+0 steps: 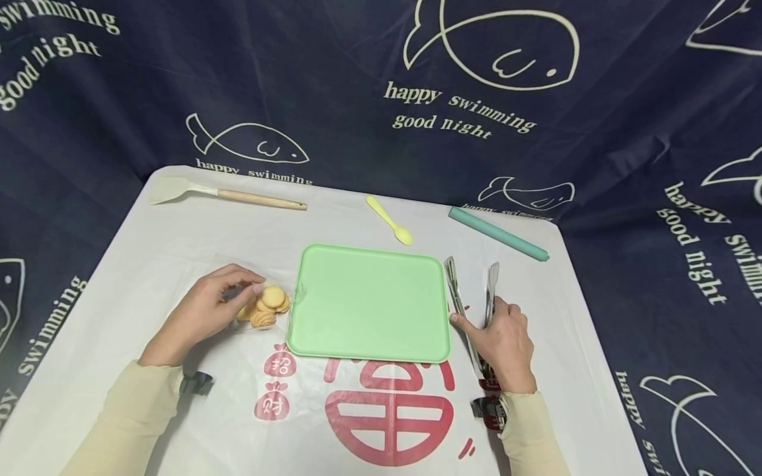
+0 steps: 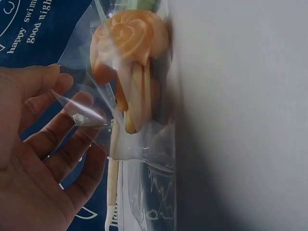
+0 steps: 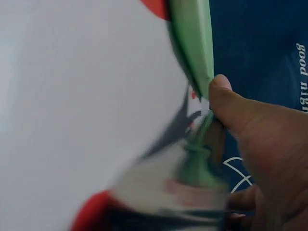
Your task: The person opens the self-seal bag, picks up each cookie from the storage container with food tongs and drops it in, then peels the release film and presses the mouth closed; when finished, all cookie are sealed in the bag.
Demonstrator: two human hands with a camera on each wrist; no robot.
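Note:
My left hand pinches the edge of a clear plastic bag between thumb and forefinger. Inside the bag are several golden swirl-topped cookies, bunched up at the left end of a light green tray. My right hand grips a pair of metal tongs beside the tray's right edge, thumb on one arm and fingers at the other. The arms of the tongs spread apart, tips pointing to the far side, with nothing between them. In the right wrist view the shiny metal mirrors the tray and is partly blurred.
Along the table's back lie a spatula with a wooden handle, a small yellow spoon and a teal stick. Red printing marks the white table cover. A dark blue curtain hangs behind and at both sides.

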